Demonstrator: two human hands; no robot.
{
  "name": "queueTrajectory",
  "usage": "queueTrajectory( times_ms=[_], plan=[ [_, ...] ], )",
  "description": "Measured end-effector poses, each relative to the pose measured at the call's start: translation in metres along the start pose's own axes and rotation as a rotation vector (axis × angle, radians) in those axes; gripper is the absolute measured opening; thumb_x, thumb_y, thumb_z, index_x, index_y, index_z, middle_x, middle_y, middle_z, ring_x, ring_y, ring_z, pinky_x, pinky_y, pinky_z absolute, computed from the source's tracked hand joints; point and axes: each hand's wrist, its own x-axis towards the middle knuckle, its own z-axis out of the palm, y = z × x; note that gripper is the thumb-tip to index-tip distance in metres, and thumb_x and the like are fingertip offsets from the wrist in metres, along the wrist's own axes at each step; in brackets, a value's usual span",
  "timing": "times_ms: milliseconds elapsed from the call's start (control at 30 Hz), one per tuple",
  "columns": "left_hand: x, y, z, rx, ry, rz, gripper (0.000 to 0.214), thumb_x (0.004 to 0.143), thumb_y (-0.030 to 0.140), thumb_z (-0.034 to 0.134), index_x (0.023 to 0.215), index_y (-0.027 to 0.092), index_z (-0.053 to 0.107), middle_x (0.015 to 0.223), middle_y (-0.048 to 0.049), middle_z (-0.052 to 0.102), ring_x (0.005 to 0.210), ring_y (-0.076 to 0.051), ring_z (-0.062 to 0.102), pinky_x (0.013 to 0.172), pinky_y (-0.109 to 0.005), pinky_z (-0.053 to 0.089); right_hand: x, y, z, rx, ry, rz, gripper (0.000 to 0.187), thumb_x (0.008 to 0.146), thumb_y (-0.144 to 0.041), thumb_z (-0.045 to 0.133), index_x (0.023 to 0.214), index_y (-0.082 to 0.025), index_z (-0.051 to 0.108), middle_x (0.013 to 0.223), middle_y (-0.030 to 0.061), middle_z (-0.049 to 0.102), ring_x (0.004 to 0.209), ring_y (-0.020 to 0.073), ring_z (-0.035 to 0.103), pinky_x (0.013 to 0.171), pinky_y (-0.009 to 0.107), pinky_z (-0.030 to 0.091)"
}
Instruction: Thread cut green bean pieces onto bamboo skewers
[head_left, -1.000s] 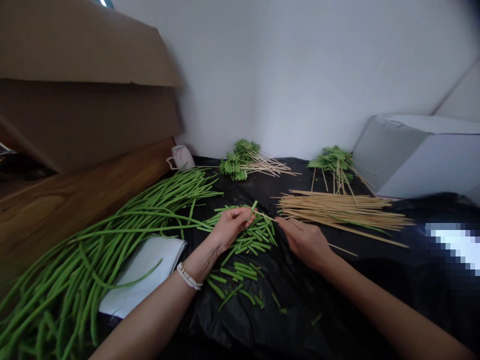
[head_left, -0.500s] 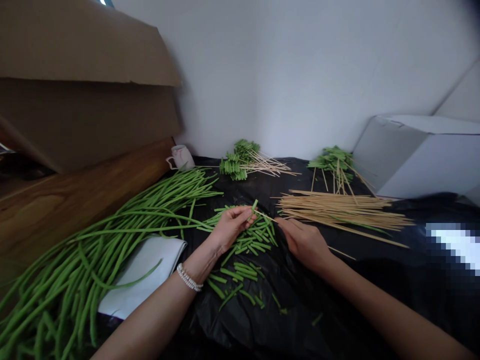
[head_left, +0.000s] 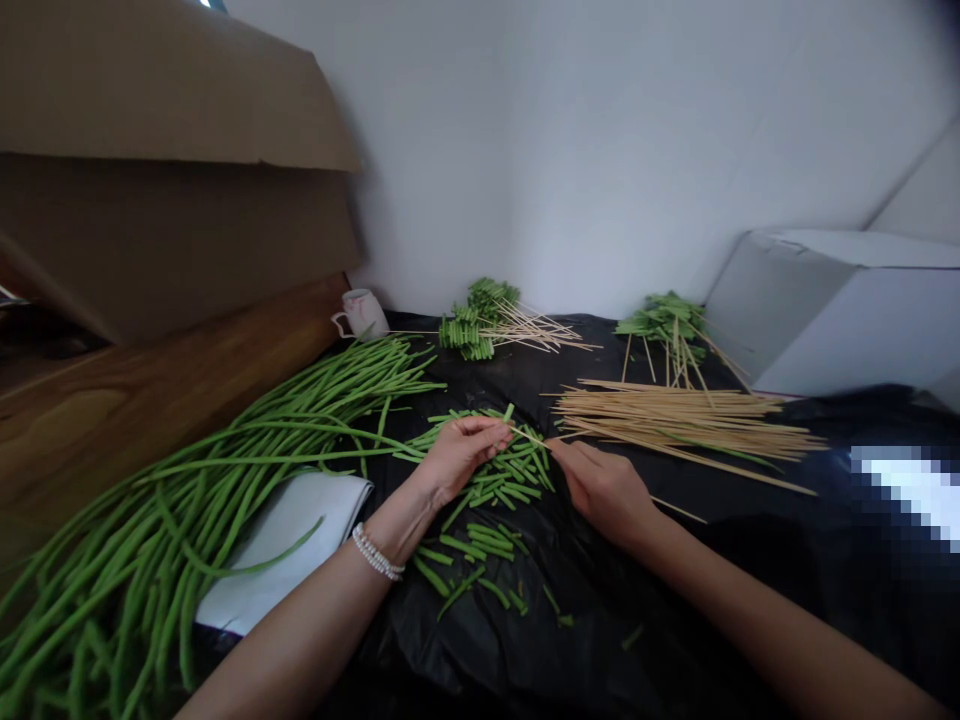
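My left hand (head_left: 466, 452) is closed in a pinch on a short cut piece of green bean (head_left: 509, 412), most of it hidden by the fingers. My right hand (head_left: 604, 487) grips a thin wooden skewer (head_left: 534, 439); its front end reaches the bean piece at my left fingertips, and its back end sticks out behind the right wrist. Cut bean pieces (head_left: 512, 492) lie scattered beneath and between both hands. Just beyond my right hand is a pile of bare skewers (head_left: 675, 420).
Long whole beans (head_left: 225, 480) spread along the left, partly over a folded white sheet (head_left: 300, 530). At the back are skewered beans (head_left: 469, 330), another skewered bunch (head_left: 664, 318) and a mug (head_left: 364, 314). A cardboard box (head_left: 172, 230) and white box (head_left: 840, 300) flank the black sheeting (head_left: 570, 640).
Both hands have shifted only slightly, the right one a little toward the left. The bean piece sits slightly lower in my left fingers, the skewer still against it.
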Motion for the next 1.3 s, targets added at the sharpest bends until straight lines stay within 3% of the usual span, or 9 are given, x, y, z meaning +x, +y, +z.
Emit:
queueTrajectory(
  times_ms=[300, 467, 567, 667, 767, 1000, 1133, 1200, 1300],
  plan=[
    [-0.007, -0.002, 0.013, 0.176, -0.035, 0.025, 0.027, 0.060, 0.033, 0.084, 0.075, 0.013, 0.074, 0.072, -0.0049, 0.069, 0.062, -0.010, 0.056, 0.064, -0.024, 0.043, 0.005, -0.004, 0.001, -0.019, -0.002, -0.009, 0.031, 0.094, -0.016, 0.037, 0.115, -0.018, 0.060, 0.090, 0.0051, 0.069, 0.072, 0.0119, 0.064, 0.066, 0.021, 0.046],
    [-0.001, 0.005, 0.005, 0.220, 0.094, 0.178, 0.030, 0.069, 0.039, 0.077, 0.086, 0.015, 0.073, 0.076, -0.0047, 0.069, 0.065, -0.012, 0.057, 0.065, -0.025, 0.043, 0.006, 0.015, 0.000, -0.021, 0.085, 0.083, 0.028, 0.095, -0.019, 0.040, 0.111, -0.019, 0.062, 0.096, 0.0061, 0.071, 0.086, 0.0159, 0.067, 0.076, 0.025, 0.049],
    [0.001, 0.004, 0.002, 0.443, 0.144, 0.294, 0.027, 0.073, 0.040, 0.072, 0.085, 0.016, 0.072, 0.080, -0.0062, 0.071, 0.072, -0.016, 0.061, 0.070, -0.028, 0.045, 0.006, 0.027, 0.000, 0.022, 0.170, 0.163, 0.025, 0.094, -0.021, 0.042, 0.107, -0.018, 0.063, 0.101, 0.0077, 0.072, 0.089, 0.0180, 0.067, 0.081, 0.030, 0.051],
    [0.001, -0.001, 0.001, 0.807, 0.044, 0.443, 0.019, 0.077, 0.036, 0.069, 0.081, 0.018, 0.073, 0.084, -0.0076, 0.071, 0.081, -0.021, 0.061, 0.079, -0.033, 0.044, 0.006, 0.029, -0.001, 0.028, 0.165, 0.166, 0.024, 0.094, -0.022, 0.043, 0.104, -0.017, 0.065, 0.100, 0.0082, 0.072, 0.089, 0.0188, 0.068, 0.081, 0.031, 0.051],
    [0.002, -0.006, -0.003, 1.084, 0.033, 0.584, 0.020, 0.078, 0.032, 0.068, 0.094, 0.021, 0.074, 0.093, -0.0089, 0.070, 0.092, -0.025, 0.059, 0.089, -0.038, 0.038, 0.007, 0.025, -0.002, 0.026, 0.142, 0.131, 0.024, 0.094, -0.021, 0.043, 0.104, -0.018, 0.065, 0.101, 0.0073, 0.072, 0.090, 0.0176, 0.068, 0.081, 0.028, 0.051],
    [0.008, -0.009, -0.011, 1.380, 0.132, 0.533, 0.015, 0.077, 0.033, 0.068, 0.082, 0.021, 0.074, 0.085, -0.0058, 0.069, 0.087, -0.023, 0.058, 0.091, -0.040, 0.036, 0.005, 0.025, 0.002, 0.013, 0.133, 0.141, 0.025, 0.094, -0.022, 0.044, 0.106, -0.019, 0.066, 0.105, 0.0072, 0.072, 0.093, 0.0172, 0.068, 0.085, 0.028, 0.051],
    [0.009, -0.004, -0.012, 1.269, 0.188, 0.555, 0.011, 0.078, 0.028, 0.065, 0.081, 0.021, 0.074, 0.086, -0.0052, 0.070, 0.086, -0.022, 0.060, 0.091, -0.039, 0.038, 0.004, 0.026, 0.003, 0.045, 0.150, 0.131, 0.025, 0.094, -0.022, 0.043, 0.108, -0.020, 0.065, 0.106, 0.0060, 0.071, 0.096, 0.0167, 0.067, 0.087, 0.029, 0.051],
    [0.009, 0.000, -0.013, 1.088, 0.241, 0.550, 0.011, 0.077, 0.027, 0.067, 0.081, 0.020, 0.075, 0.085, -0.0056, 0.071, 0.083, -0.021, 0.061, 0.085, -0.036, 0.042, 0.005, 0.025, 0.003, 0.053, 0.174, 0.117, 0.026, 0.094, -0.021, 0.043, 0.109, -0.020, 0.064, 0.106, 0.0060, 0.071, 0.096, 0.0166, 0.067, 0.088, 0.028, 0.051],
    [0.010, 0.007, -0.015, 0.696, 0.280, 0.434, 0.017, 0.073, 0.029, 0.072, 0.085, 0.017, 0.075, 0.085, -0.0063, 0.072, 0.077, -0.018, 0.061, 0.075, -0.031, 0.044, 0.004, 0.023, 0.001, 0.053, 0.184, 0.080, 0.027, 0.094, -0.021, 0.043, 0.113, -0.018, 0.063, 0.107, 0.0069, 0.071, 0.097, 0.0170, 0.067, 0.088, 0.029, 0.052]
  ],
)
